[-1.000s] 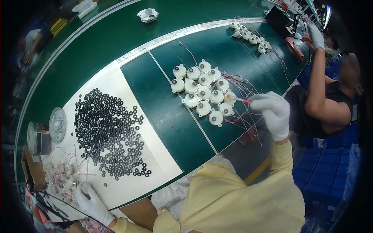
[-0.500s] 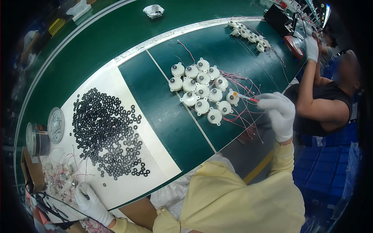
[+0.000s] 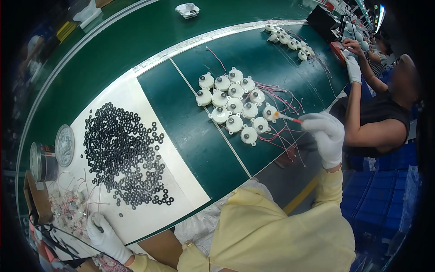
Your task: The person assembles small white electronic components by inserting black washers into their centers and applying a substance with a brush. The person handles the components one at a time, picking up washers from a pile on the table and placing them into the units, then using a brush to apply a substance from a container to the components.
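One white-gloved right hand, fingers pinching an orange-tipped brush-like tool over a round white plastic housing at view's two o'clock, seems on dabbing, next needing steady lift-off; white-gloved left hand, eight o'clock, can't tell grip.

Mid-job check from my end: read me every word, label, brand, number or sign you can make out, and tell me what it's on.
No text can be read in this view.
Tin at the left: any print on its dark wrap is too blurred to read.
Brush: too small to tell whether it is marked.
White round parts in the middle: no lettering can be made out.
Black box, upper right: too small to read anything.
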Demonstrator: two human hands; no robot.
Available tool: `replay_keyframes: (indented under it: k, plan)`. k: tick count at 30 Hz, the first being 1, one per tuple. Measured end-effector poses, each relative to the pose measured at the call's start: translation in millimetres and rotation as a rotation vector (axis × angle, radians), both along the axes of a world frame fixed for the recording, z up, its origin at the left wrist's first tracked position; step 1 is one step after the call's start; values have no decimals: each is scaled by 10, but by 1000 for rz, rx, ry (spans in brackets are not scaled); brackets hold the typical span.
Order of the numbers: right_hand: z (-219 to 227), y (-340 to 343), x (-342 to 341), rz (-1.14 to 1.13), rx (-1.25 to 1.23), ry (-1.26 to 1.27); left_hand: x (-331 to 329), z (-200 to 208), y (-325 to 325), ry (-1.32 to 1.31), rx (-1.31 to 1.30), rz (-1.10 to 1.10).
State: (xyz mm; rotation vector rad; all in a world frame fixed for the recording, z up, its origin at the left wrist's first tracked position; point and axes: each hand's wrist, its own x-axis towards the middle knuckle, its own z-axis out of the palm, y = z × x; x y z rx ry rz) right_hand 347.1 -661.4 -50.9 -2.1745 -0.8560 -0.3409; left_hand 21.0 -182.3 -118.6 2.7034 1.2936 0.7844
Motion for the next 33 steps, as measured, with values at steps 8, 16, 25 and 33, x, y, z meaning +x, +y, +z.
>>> replay_keyframes:
  k: [8,16,25,33]
  plan:
    - [-42,155,-25,125,55,-7,-32,-17,36,10,-38,18]
    - [-62,210,-30,141,-3,15,44,18,-28,-30,46,-12]
    - [-46,175,-19,104,27,-25,40,23,-21,-9,50,-12]
    - [17,204,-70,153,-16,60,37,23,-22,-18,22,-8]
